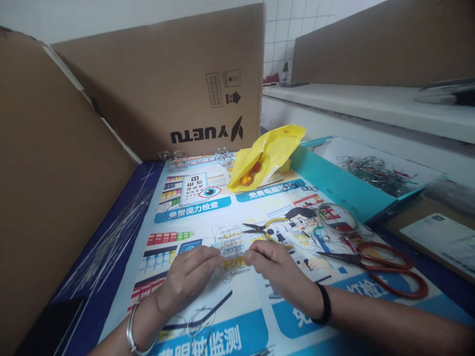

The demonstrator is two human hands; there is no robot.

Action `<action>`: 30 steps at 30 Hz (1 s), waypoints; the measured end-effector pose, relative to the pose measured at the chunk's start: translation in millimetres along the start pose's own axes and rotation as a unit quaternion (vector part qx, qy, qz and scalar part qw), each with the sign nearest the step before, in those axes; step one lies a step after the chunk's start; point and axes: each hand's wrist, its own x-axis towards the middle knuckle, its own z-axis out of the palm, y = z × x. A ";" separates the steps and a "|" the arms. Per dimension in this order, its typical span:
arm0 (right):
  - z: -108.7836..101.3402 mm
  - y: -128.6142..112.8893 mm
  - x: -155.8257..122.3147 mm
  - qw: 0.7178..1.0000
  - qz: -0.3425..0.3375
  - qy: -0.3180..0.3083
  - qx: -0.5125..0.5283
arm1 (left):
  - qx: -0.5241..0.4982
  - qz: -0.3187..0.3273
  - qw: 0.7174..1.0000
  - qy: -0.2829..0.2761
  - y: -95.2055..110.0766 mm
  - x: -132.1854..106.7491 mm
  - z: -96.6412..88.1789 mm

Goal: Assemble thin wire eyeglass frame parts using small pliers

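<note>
Nearest, my silver bangle [130, 329]. My left hand [193, 274] and right hand [272, 264] closely pinch thin wire [233, 258], probably light, springy, best gripped endwise.

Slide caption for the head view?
Left hand and right hand at thin wires over a printed sheet, pliers and scissors nearby.

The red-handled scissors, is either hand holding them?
No, the red-handled scissors lie on the printed poster, apart from both the left hand and the right hand.
</note>
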 end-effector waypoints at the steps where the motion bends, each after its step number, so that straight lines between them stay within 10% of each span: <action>1: -0.9 1.0 1.5 1.000 -0.008 0.016 0.003 | 0.001 0.001 1.000 0.000 -0.4 -0.6 0.2; 30: -2.5 6.3 11.9 0.994 -0.040 0.008 0.106 | -0.034 0.056 0.997 -0.036 6.9 10.3 -6.3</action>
